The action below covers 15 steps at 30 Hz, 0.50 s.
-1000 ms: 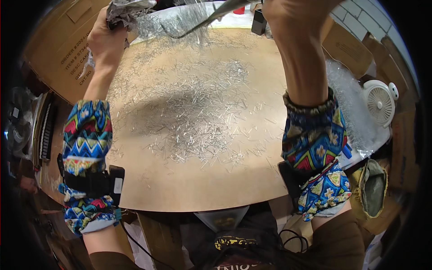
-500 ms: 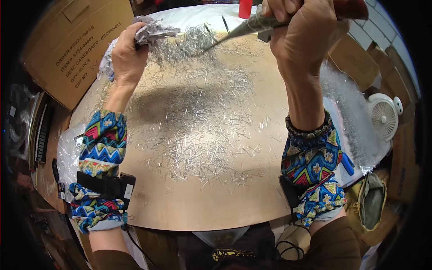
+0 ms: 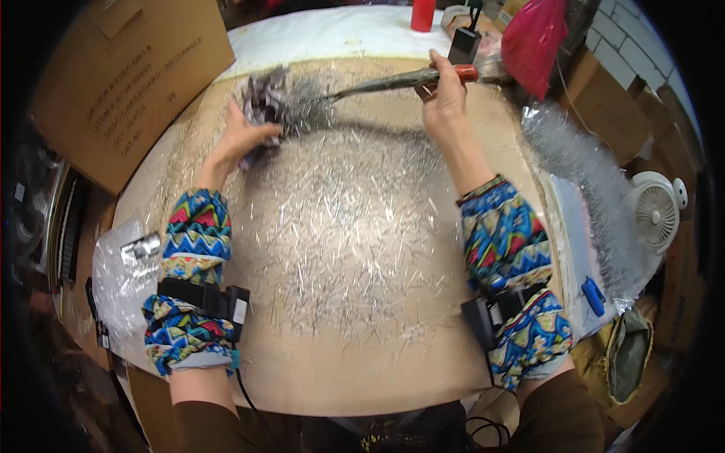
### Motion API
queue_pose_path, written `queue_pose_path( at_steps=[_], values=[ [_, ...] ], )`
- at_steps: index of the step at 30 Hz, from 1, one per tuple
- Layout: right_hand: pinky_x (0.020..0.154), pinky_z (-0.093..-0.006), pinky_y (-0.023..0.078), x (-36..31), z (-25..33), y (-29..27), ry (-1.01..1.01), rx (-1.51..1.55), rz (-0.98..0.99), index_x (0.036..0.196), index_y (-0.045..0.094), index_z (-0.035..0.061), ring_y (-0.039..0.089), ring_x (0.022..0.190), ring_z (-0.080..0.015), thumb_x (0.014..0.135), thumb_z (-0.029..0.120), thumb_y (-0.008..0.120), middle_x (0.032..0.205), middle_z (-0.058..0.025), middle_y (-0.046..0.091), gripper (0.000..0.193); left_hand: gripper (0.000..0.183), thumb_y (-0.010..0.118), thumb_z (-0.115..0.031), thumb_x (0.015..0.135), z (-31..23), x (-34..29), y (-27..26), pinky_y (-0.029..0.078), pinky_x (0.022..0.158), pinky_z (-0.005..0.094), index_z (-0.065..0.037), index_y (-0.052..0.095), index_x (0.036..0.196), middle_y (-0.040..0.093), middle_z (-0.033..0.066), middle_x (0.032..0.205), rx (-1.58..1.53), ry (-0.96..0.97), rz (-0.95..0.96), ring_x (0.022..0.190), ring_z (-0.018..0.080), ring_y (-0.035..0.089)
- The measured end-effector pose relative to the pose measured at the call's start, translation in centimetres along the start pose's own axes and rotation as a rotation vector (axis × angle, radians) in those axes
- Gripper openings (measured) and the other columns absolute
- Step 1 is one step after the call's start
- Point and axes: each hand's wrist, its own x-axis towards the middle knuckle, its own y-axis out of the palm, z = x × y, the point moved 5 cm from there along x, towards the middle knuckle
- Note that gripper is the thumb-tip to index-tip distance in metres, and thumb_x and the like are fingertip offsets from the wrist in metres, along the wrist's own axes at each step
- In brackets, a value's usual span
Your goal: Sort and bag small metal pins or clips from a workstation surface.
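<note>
My left hand grips a crumpled greyish bundle, maybe cloth or paper, at the far left of the board. My right hand is closed around a long, tapered grey tool with a red end, held level. Its thin tip points left into a dense tangle of fine metal wire pieces beside the bundle. Many more short, bent wire pieces lie scattered across the wide tan board, blurred by motion. Which part of the tool touches the tangle cannot be made out.
A large cardboard box stands at the far left. Clear plastic wrap lies near my left forearm. On the right are bubble wrap, a white fan and a blue cutter. A red bag hangs at the far right.
My right hand has lowered toward the board and moved left, bringing the tool nearly level. My left hand has shifted right and slightly nearer with the bundle. The view has tilted somewhat.
</note>
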Motion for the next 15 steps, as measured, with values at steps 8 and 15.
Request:
queue_pose_path(
  at_steps=[8, 15],
  values=[
    [0.093, -0.0446, 0.042, -11.1, -3.0, -4.1, -0.428, -1.448, 0.808, 0.121, 0.058, 0.0108, 0.051, 0.107, -0.0325, 0.084, 0.037, 0.066, 0.120, -0.0147, 0.053, 0.046, 0.042, 0.057, -0.020, 0.090, -3.8, -18.1, 4.6, 0.036, 0.103, 0.0427, -0.005, 0.050, 0.128, 0.044, 0.0190, 0.134, 0.402, 0.668, 0.358, 0.125, 0.0401, 0.039],
    [0.102, -0.0591, 0.030, -21.9, 1.3, -6.9, -0.441, -1.672, 1.199, 0.134, 0.047, 0.0171, 0.035, 0.128, -0.0441, 0.095, 0.035, 0.050, 0.140, -0.0223, 0.037, 0.043, 0.050, 0.055, -0.027, 0.092, -4.0, -25.7, -0.5, 0.028, 0.109, 0.0462, -0.008, 0.043, 0.136, 0.035, 0.0212, 0.144, 0.472, 0.405, 0.381, 0.132, 0.0423, 0.032]
  ],
)
